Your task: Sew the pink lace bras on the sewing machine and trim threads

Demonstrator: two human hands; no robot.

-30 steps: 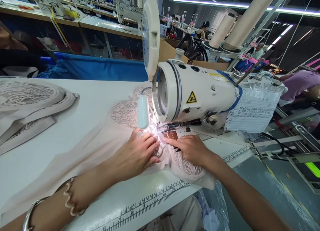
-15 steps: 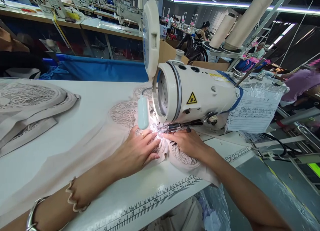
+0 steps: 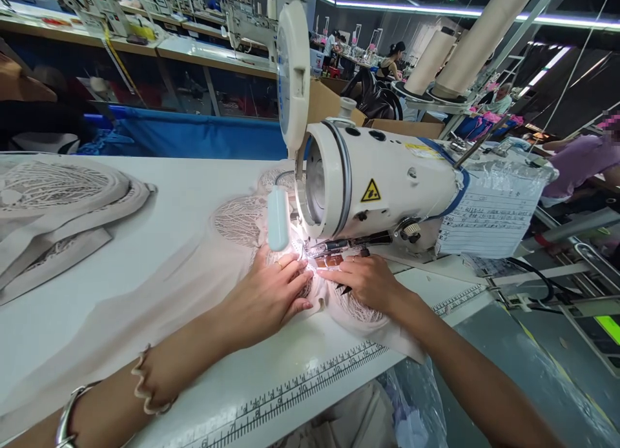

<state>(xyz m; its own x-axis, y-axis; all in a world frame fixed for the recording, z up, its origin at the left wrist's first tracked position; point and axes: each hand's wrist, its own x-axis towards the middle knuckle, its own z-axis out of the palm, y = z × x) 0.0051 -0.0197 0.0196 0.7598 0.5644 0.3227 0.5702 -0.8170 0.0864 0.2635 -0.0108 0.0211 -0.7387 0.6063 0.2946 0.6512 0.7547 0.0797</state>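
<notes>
We see the pale pink lace fabric (image 3: 237,221) on the counter (image 3: 194,177), partly under the sewing machine (image 3: 392,177), its long plain part trailing toward the lower left. Our left hand (image 3: 270,298) lies over it with fingers extended, its grip open and pinching nothing; our right hand (image 3: 371,283), about equally near the lit spot, touches it from the right, index outstretched. Whether its curled fingers hold the dark pointed piece (image 3: 345,290), we cannot tell.

Ahead of me: bench (image 3: 213,53), blue cloth (image 3: 194,134) nearer. Strip lights (image 3: 411,10) glow overhead. Grey floor (image 3: 491,357) to my right.
</notes>
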